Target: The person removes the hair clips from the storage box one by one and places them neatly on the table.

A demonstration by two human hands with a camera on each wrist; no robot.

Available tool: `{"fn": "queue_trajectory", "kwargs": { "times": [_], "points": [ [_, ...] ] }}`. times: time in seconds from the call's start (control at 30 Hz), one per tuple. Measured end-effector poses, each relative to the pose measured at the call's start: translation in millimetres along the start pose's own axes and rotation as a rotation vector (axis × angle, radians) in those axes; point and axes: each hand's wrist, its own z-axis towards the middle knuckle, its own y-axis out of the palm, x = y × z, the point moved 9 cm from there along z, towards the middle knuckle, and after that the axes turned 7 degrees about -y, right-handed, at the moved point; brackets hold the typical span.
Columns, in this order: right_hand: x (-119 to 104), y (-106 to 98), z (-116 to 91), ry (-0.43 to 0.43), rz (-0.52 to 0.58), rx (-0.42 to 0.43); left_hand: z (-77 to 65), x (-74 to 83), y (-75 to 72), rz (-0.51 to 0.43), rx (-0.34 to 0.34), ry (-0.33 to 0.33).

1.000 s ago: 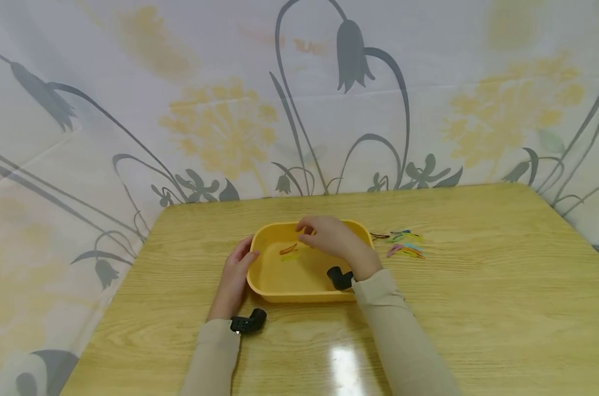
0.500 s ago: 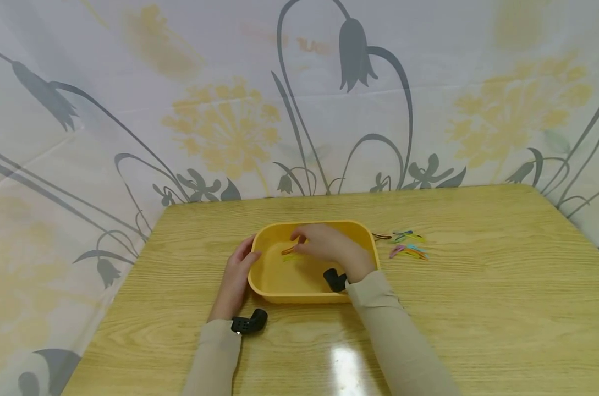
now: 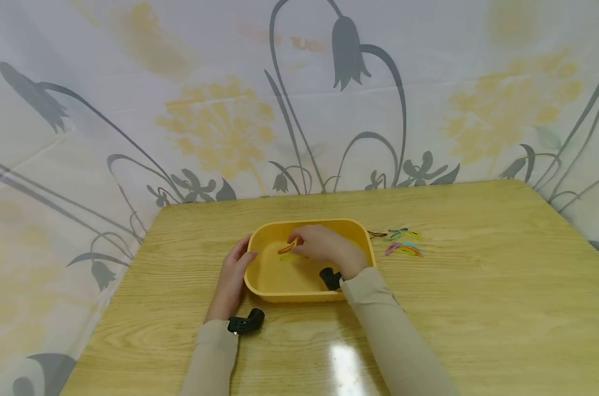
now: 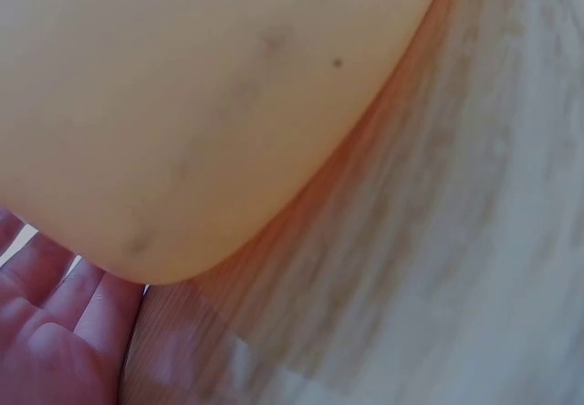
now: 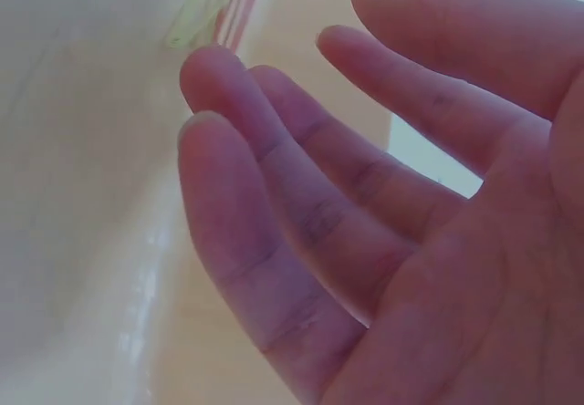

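Note:
In the head view, a yellow plastic tub (image 3: 299,297) stands on the table. My left hand (image 3: 232,273) grips its left end, thumb over the rim and fingers along the outer wall. The left wrist view shows that palm (image 4: 55,350) beside the tub's wall (image 4: 201,122). Inside the tub lie an orange hair clip (image 3: 286,249) and a yellow-green hair clip (image 3: 285,257). My right hand (image 3: 319,242) reaches into the tub, fingertips close to these clips. In the right wrist view its fingers (image 5: 310,213) are loosely bent with nothing between them, and the clips lie beyond the fingertips.
To the right of the tub, on the wooden table (image 3: 477,286), lie a dark brown clip (image 3: 377,234), a small group of blue, green and yellow clips (image 3: 403,234), and another group with purple, light blue and orange clips (image 3: 405,249). A flower-patterned cloth (image 3: 299,110) hangs behind the table.
My right hand has moved left and lower inside the tub, closer to the orange and yellow-green clips. My left hand keeps its grip on the tub's left end.

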Motion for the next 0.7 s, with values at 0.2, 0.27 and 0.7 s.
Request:
{"fn": "queue_trajectory", "kwargs": {
  "times": [0.2, 0.27, 0.7],
  "points": [
    [0.9, 2.1, 5.7, 0.0, 0.009, -0.009, 1.1, 1.6, -1.3, -0.004, -0.012, 0.0],
    [2.5, 2.6, 7.0, 0.009, 0.007, -0.009, 0.6, 2.4, -1.2, -0.006, -0.017, -0.001],
    [11.3, 21.5, 16.8, 0.033, 0.036, -0.12, -0.4, 0.7, 0.2, -0.015, -0.016, -0.002]
  ]
}}
